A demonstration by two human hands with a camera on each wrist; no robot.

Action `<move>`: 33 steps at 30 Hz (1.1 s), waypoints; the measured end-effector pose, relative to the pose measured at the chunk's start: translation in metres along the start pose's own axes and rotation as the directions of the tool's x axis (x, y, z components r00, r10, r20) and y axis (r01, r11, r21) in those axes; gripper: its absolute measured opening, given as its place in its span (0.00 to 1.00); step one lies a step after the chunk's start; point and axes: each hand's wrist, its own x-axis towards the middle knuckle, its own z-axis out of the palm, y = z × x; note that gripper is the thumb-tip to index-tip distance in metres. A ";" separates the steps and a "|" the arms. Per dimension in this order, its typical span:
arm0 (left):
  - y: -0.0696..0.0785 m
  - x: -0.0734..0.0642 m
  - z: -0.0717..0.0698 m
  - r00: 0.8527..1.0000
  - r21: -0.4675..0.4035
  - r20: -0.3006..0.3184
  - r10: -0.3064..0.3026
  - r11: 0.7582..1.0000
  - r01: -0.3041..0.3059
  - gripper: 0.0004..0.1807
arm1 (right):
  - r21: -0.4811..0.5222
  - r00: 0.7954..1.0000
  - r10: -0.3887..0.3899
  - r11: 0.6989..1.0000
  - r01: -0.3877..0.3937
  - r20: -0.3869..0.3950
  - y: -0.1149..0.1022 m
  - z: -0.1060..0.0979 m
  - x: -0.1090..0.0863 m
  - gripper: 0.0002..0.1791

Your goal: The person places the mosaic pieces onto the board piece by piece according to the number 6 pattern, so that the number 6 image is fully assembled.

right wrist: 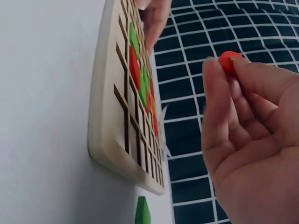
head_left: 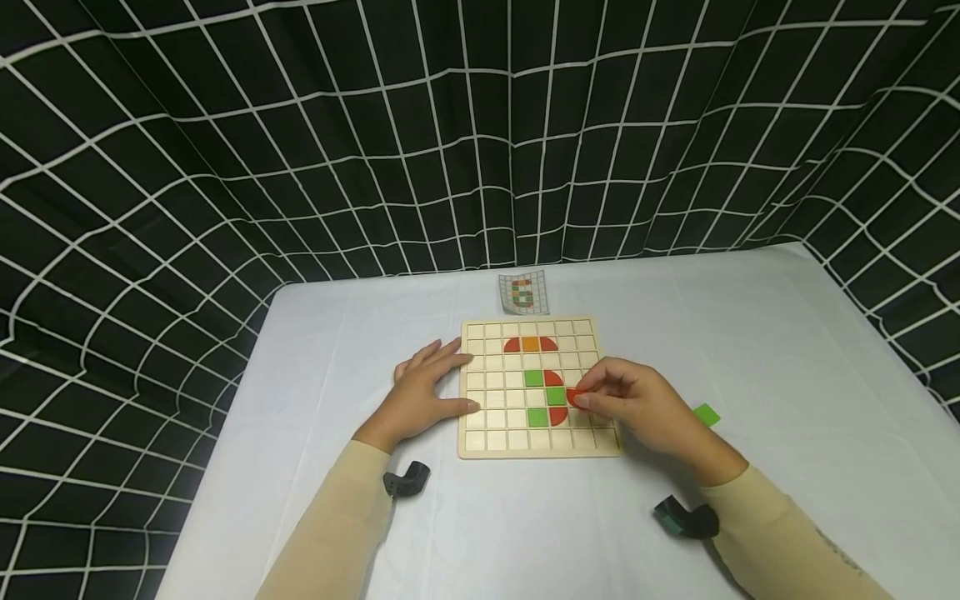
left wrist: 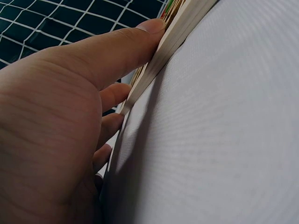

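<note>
A square wooden grid board (head_left: pixel 495 452) lies on the white table. Along its left edge rests my left hand (head_left: pixel 420 396), thumb and fingers extended over the rim; the left wrist view shows the thumb (left wrist: pixel 112 51) against the board's side. Between thumb and fingertips, my right hand (head_left: pixel 652 412) pinches a small red tile (right wrist: pixel 229 62), held over the right part of the board. Red tiles with a curved side, three green square tiles (head_left: pixel 555 396) and an orange square tile (head_left: pixel 530 344) sit in the grid's cells.
Behind the board lies a small printed card (head_left: pixel 524 293) with a coloured grid pattern. A loose green tile (head_left: pixel 707 414) is on the table right of the board, partly hidden by my right hand. A black curtain (head_left: pixel 450 167) with white grid lines surrounds the table.
</note>
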 end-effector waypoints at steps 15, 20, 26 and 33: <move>-0.001 -0.001 0.000 1.000 -0.003 0.003 0.003 1.000 -0.003 0.44 | -0.027 0.998 0.003 1.000 -0.002 0.070 0.004 0.025 0.000 0.06; 0.000 0.000 0.000 1.000 -0.007 0.003 0.004 1.000 -0.004 0.44 | 0.006 0.995 -0.008 1.000 0.007 0.096 0.004 0.034 0.000 0.05; -0.002 0.000 0.000 1.000 0.001 0.002 -0.004 1.000 0.004 0.44 | 0.013 0.994 -0.005 1.000 0.004 0.106 0.003 0.043 0.002 0.05; -0.003 0.002 0.001 1.000 0.005 0.010 -0.005 1.000 0.005 0.44 | -0.060 0.998 0.007 0.998 -0.003 0.068 0.000 0.052 0.007 0.05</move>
